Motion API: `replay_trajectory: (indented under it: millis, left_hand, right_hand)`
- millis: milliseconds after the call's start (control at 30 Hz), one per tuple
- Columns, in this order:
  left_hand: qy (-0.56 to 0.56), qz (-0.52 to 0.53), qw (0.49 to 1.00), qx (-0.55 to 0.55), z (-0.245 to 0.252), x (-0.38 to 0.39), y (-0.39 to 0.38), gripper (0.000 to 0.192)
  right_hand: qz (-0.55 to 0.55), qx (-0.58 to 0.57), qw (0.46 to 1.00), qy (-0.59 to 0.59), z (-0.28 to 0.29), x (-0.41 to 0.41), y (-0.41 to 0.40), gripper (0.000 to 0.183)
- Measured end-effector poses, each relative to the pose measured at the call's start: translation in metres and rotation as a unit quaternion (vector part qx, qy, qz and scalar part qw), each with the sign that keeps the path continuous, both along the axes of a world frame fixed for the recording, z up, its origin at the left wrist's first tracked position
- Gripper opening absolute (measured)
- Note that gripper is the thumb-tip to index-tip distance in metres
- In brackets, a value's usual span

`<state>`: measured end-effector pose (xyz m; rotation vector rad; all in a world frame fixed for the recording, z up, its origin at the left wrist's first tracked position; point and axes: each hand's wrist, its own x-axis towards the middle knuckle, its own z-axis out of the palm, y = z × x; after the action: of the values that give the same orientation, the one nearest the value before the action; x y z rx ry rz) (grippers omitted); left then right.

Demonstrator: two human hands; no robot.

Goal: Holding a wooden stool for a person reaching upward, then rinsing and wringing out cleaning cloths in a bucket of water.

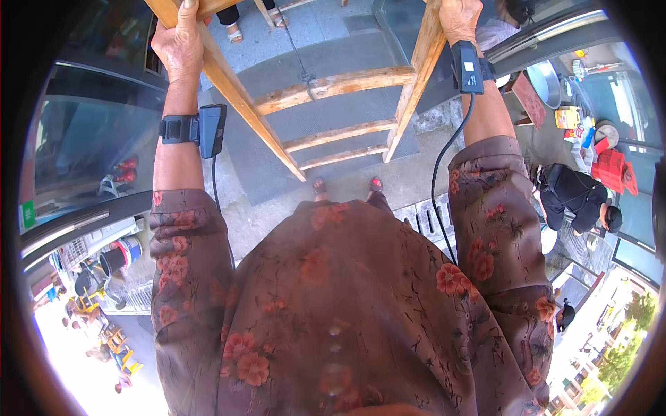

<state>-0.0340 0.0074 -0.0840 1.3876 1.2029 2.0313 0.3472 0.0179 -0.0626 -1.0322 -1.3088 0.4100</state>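
Note:
A wooden stepladder [359, 86] stands upright in front of me, its rungs between two pale rails. My left hand [179, 49] grips the top of its left rail, the thumb lying along the wood. Around the upper right rail my right hand [460, 21] is closed, partly cut off by the frame's top edge. A dark cord [306, 77] is knotted about the upper rung and runs up towards the ladder's far side. Both wrists carry strapped black devices with cables.
Glass door panels [99, 140] flank the ladder, over a grey mat [333, 171] at the doorway. Beyond it show a person's sandalled feet [235, 35]. At right, a person in black [572, 192] bends near red crates [611, 169] and a metal basin [543, 86]. Buckets [122, 255] stand at left.

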Motion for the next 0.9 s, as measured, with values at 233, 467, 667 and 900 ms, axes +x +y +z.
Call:
replay_trajectory:
  millis: [233,467,667,900]
  left_hand:
    - [0.032,0.018,0.999,-0.009,-0.002,0.014,-0.001,0.058]
    - [0.071,0.043,0.995,-0.061,0.006,0.014,-0.003,0.059]
    - [0.078,0.047,0.995,-0.027,0.010,0.026,-0.001,0.053]
    - [0.092,0.068,0.993,-0.021,0.002,0.032,-0.006,0.052]
  right_hand:
    - [0.013,-0.014,0.999,0.044,-0.016,0.014,-0.007,0.031]
    - [0.040,-0.010,0.998,0.045,-0.010,0.020,0.009,0.039]
    - [0.046,-0.040,0.995,0.078,-0.010,0.029,0.020,0.034]
    - [0.054,-0.020,0.997,0.049,-0.022,0.033,0.010,0.029]
